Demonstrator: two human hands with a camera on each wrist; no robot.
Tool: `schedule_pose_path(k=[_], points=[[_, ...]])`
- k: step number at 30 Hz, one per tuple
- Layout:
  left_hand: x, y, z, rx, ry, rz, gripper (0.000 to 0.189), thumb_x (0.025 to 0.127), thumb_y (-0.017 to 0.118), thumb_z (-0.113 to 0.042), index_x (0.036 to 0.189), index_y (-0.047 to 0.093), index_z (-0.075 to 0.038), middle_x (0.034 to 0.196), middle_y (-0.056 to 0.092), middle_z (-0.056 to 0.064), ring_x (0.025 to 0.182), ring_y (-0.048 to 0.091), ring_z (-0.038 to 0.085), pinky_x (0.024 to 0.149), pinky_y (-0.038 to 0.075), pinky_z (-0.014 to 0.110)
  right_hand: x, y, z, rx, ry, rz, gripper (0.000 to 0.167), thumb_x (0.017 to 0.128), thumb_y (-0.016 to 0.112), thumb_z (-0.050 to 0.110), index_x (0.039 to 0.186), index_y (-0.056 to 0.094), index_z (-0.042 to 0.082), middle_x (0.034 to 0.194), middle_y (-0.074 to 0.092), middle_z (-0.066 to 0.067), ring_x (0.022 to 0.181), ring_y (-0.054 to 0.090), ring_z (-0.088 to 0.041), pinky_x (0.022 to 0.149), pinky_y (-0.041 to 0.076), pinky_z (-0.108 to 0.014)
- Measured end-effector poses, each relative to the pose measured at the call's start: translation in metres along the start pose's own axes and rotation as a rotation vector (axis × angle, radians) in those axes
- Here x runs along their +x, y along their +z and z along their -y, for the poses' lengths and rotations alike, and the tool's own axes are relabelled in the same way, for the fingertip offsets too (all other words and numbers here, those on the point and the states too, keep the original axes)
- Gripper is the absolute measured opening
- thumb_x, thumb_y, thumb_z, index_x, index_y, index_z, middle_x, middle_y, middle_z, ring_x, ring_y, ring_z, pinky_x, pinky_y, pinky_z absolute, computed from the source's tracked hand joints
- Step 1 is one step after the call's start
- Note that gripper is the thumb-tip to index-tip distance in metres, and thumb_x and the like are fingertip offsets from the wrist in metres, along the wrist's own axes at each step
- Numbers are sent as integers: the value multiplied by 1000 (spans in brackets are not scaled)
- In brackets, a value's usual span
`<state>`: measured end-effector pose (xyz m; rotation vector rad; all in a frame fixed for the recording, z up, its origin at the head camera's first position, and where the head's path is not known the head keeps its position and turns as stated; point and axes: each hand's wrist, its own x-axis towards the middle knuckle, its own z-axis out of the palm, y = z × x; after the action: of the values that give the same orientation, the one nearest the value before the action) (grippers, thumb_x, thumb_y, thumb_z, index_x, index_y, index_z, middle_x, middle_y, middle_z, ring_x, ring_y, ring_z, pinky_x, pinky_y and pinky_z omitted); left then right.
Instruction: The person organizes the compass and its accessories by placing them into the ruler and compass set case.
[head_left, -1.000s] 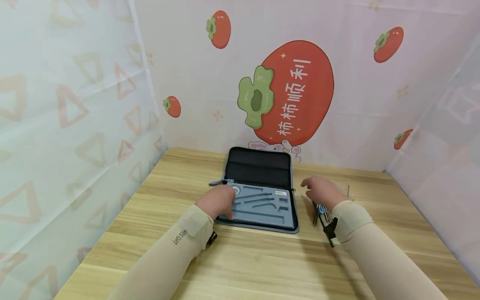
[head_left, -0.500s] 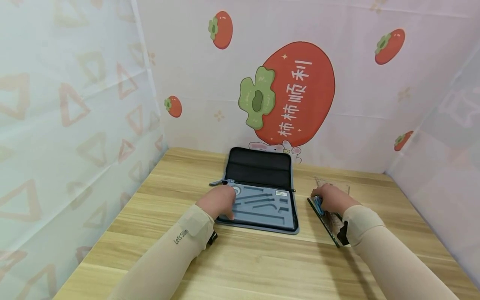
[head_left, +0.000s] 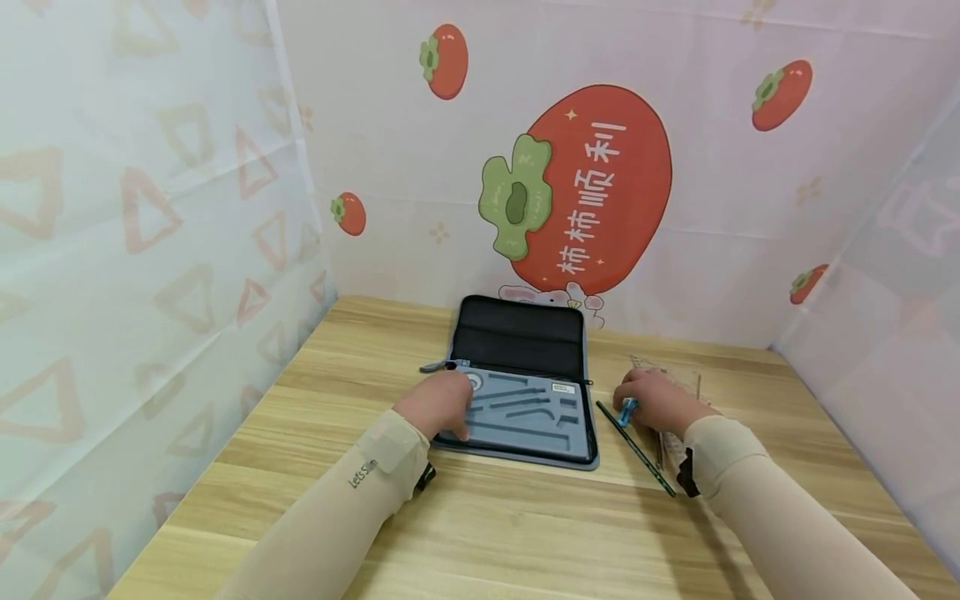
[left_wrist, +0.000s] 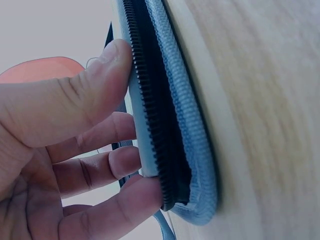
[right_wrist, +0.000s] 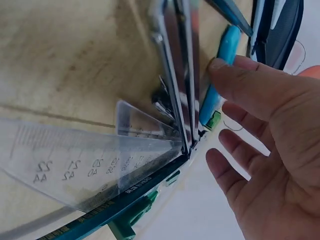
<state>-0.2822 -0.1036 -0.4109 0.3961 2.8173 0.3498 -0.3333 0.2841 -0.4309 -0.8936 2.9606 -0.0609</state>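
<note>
My left hand (head_left: 437,402) lies over the left side of an open zip case (head_left: 517,337), thumb and fingertips on the edge of its blue moulded tray (head_left: 510,419). Slots of various shapes mark the tray. To the right, thumb and index finger of my right hand (head_left: 660,402) pinch a small light-blue plastic piece (right_wrist: 228,46); its kind I cannot tell. Below that hand lie metal compass legs (right_wrist: 187,75), clear rulers (right_wrist: 60,162) and a dark green pencil (head_left: 637,450), which slants toward me. My right hand covers part of this pile in the head view.
A pull tab (head_left: 432,367) sticks out at the case's left side. The wooden table (head_left: 480,542) extends in front of both arms. Patterned cloth walls (head_left: 375,125) stand at the back and on both sides.
My right hand has come down onto the pile of tools and taken hold of the blue piece. The green pencil's far end has swung left. My left hand stays on the tray.
</note>
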Motion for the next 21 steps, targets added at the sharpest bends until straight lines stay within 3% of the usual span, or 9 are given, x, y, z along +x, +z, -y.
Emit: schedule_pose_path(k=[3,11,21], points=[[0,0,0,9,-2,2,32,79,97,-26,102,80,-13,102,75,-1,90,70,17,87,62,38,1,0,2,21,-32,0,22,90,83,4,100,77,23,111,68,-7,103,63,-34,94,54,-58],[0,0,-1,-12,3,0,35,79,97,-24,107,80,-12,108,77,0,95,72,19,88,62,38,7,-6,18,162,-33,-71,13,98,77,10,104,72,20,97,70,6,87,60,-12,82,57,-41],[1,1,1,-8,15,-10,35,79,97,-25,106,80,-11,110,77,0,96,72,19,89,62,38,26,-21,72,152,-84,-92,20,99,74,6,115,76,18,108,72,3,98,67,-15,90,60,-42]])
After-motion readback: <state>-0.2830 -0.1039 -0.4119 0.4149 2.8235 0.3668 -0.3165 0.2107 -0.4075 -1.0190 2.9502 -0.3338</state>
